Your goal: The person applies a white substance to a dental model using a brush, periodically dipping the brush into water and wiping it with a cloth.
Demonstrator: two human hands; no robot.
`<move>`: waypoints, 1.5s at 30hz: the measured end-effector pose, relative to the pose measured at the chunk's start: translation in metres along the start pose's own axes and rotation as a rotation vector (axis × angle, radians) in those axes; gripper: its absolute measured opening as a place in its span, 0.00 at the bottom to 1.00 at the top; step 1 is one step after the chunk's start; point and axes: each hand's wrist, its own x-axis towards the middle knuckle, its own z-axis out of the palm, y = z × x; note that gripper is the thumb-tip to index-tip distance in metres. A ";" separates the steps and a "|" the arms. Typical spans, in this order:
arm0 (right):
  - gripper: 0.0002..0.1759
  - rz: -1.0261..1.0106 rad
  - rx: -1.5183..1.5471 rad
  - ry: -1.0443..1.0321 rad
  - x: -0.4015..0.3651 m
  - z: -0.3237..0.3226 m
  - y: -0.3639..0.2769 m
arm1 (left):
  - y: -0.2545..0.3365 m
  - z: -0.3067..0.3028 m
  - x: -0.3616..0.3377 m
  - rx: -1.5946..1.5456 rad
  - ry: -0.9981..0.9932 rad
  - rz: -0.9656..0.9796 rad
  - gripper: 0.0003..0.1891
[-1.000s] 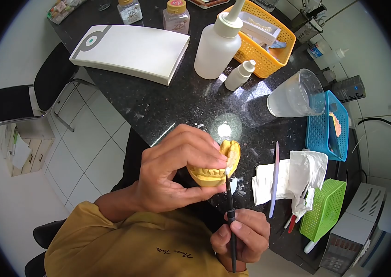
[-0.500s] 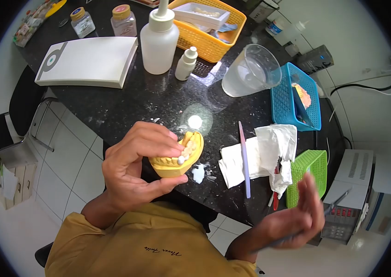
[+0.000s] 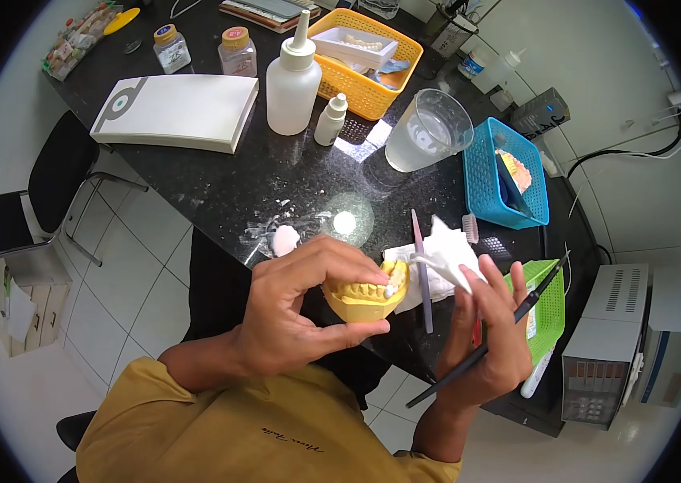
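Observation:
A yellow dental model (image 3: 356, 309) with a row of teeth, one of them white, is gripped between the thumb and fingers of my left hand (image 3: 304, 302). My right hand (image 3: 489, 346) pinches a corner of a white tissue (image 3: 446, 251) and also holds a dark, thin tool (image 3: 469, 361) across its fingers. The tissue's tip reaches close to the model's right side. Beneath it, a purple-grey stick (image 3: 421, 282) lies over more white tissue on the black table. A small white mound (image 3: 285, 240) with smears is just beyond my left hand.
On the black table (image 3: 220, 189) stand a white box (image 3: 175, 110), a squeeze bottle (image 3: 293, 88), a small dropper bottle (image 3: 331, 121) and a cup of liquid (image 3: 427, 133). Yellow (image 3: 364, 88), blue (image 3: 489, 189) and green (image 3: 551, 310) baskets sit farther back and right. A small brush (image 3: 470, 228) lies near the tissue.
My left hand has moved right with the model. My right hand has come in leftward and taken hold of the tissue, lifting part of it. The view has shifted slightly.

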 end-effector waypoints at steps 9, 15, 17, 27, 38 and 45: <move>0.12 -0.013 0.212 -0.015 -0.018 0.007 -0.020 | 0.007 0.005 -0.003 0.079 0.001 -0.001 0.22; 0.13 -0.054 0.188 -0.046 -0.019 0.007 -0.021 | 0.006 0.006 -0.005 0.091 -0.004 -0.022 0.21; 0.13 -0.062 0.176 -0.050 -0.019 0.007 -0.021 | 0.008 0.006 -0.005 0.091 -0.011 -0.040 0.20; 0.15 -0.086 0.150 -0.106 -0.018 0.008 -0.020 | 0.005 0.006 -0.005 0.100 -0.006 -0.051 0.19; 0.11 0.433 0.059 0.320 0.007 -0.013 0.014 | 0.000 0.000 -0.001 0.006 -0.072 -0.047 0.21; 0.12 0.391 -0.219 0.258 0.025 -0.038 0.056 | -0.001 -0.001 -0.005 -0.223 -0.047 -0.141 0.21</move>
